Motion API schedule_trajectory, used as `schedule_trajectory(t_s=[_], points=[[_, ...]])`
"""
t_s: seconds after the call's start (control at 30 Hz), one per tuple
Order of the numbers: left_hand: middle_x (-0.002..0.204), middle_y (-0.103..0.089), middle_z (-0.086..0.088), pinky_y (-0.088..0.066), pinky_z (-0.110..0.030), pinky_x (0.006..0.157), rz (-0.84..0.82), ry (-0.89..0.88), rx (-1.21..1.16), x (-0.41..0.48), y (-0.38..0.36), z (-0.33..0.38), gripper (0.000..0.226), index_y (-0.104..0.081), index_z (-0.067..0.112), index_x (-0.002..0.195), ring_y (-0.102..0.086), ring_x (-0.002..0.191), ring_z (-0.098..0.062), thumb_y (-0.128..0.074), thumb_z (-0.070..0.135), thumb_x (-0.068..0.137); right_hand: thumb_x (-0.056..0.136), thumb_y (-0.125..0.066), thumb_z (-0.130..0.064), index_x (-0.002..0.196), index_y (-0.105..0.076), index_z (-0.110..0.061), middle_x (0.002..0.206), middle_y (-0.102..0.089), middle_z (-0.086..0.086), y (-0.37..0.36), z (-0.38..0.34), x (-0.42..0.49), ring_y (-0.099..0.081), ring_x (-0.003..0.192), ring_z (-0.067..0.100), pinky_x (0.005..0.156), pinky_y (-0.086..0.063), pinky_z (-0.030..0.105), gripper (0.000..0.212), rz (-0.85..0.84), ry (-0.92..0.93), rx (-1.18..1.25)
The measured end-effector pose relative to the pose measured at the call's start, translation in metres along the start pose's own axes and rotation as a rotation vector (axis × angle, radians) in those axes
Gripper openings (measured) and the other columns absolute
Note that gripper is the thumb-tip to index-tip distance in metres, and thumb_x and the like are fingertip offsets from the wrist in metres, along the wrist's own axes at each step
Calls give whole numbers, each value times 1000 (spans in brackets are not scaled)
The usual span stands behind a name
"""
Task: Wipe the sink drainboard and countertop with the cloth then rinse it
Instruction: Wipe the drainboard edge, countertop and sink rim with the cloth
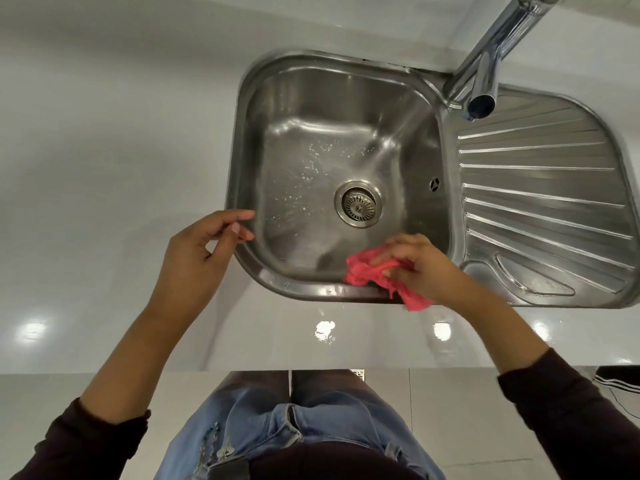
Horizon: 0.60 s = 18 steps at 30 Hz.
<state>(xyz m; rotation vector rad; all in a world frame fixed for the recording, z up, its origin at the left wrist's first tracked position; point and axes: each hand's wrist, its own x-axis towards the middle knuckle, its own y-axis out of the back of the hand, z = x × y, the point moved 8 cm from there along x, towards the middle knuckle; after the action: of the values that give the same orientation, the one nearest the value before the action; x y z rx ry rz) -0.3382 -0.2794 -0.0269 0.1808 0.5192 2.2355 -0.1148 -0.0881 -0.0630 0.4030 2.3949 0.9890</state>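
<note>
- Right hand [420, 268]: fingers curled round a crumpled red cloth [374, 275], gripping it from above at the near right corner of the sink basin [311, 133].
- Cloth: bunched, lying across the near rim of the basin; one end reaches over the rim toward the white bench [104, 168], the other juts over the bowl. Whether it presses on the metal cannot be told.
- Left hand [197, 258]: holds nothing; fingers loosely bent, thumb and forefinger pointing toward the near left corner of the rim. Contact with the rim cannot be told.
- Basin: stainless steel, with water droplets scattered on its floor left of the round drain strainer [358, 203]; a small overflow hole [434, 184] sits in the right wall.
- Drainboard [540, 188]: ribbed steel, joined to the right of the basin, well apart from the left hand and just beside the right one.
- Tap [498, 53]: chrome, rising from the far rim between basin and drainboard, spout mouth turned over the drainboard's far left corner.
- Bench: glossy white, surrounding the sink, showing bright light reflections along its near edge.
- Person: dark sleeves [585, 410] pushed up the forearms; blue jeans [311, 420] below the bench edge.
</note>
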Motion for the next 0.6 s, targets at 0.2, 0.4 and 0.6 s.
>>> schedule_trajectory(t_s=[0.2,0.4,0.6], points=[[94,-68,24,-45,-4,76,15,24,-5,-1,9,-4,26,-61,48,103,-64,90,4,-49,25,96,76,-71,-1,98,-73,-17,110,-55,-8,-27,-6,-14,-47,113,16,105,-34,39,27,-222,-16,75],[86,-71,19,-42,-2,73,38,58,-25,-4,16,-10,25,-64,40,105,-63,87,9,-49,21,96,79,-70,-5,102,-73,-19,113,-52,-2,-64,-37,10,-43,112,28,102,-34,32,27,-237,77,79],[83,-68,29,-41,1,73,64,69,6,-3,30,-17,31,-61,42,102,-62,86,12,-48,15,96,77,-71,-7,98,-74,-19,112,-58,4,-99,-79,43,-44,106,27,94,-35,17,25,-175,126,142]])
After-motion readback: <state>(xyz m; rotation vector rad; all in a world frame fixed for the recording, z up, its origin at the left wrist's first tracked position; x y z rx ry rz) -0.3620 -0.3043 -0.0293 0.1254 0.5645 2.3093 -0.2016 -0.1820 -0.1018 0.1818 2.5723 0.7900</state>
